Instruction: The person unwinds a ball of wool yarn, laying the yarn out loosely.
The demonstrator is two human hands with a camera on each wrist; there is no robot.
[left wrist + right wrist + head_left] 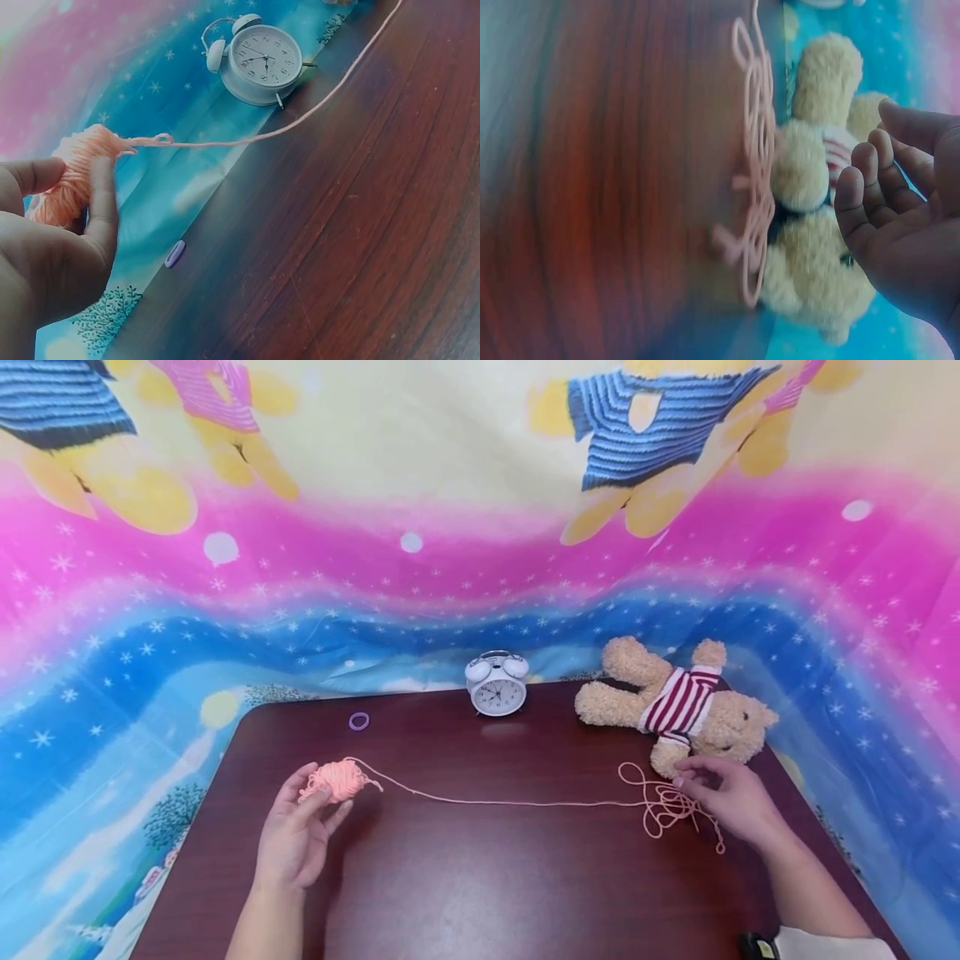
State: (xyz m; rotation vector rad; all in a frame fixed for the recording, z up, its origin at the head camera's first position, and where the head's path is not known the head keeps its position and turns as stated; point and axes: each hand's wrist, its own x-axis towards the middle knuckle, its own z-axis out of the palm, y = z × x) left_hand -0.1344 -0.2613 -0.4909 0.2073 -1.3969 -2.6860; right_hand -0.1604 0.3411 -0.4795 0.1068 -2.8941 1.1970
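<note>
A small ball of peach-pink yarn (335, 780) is held between the thumb and fingers of my left hand (294, 837), raised over the table's left side. In the left wrist view the yarn ball (79, 169) shows between thumb and finger. One strand runs from it across the table to a loose tangle of yarn (670, 807) at the right. Above that tangle hovers my right hand (733, 797); in the right wrist view its loosely bent fingers (862, 191) hold nothing. Just beyond lies a teddy bear (678, 703) in a red-and-white striped sweater.
A white twin-bell alarm clock (498, 683) stands at the back edge of the dark wooden table (465, 893). A purple ring (358, 721) lies at the back left. Printed cloth (420, 627) hangs behind and along both sides of the table.
</note>
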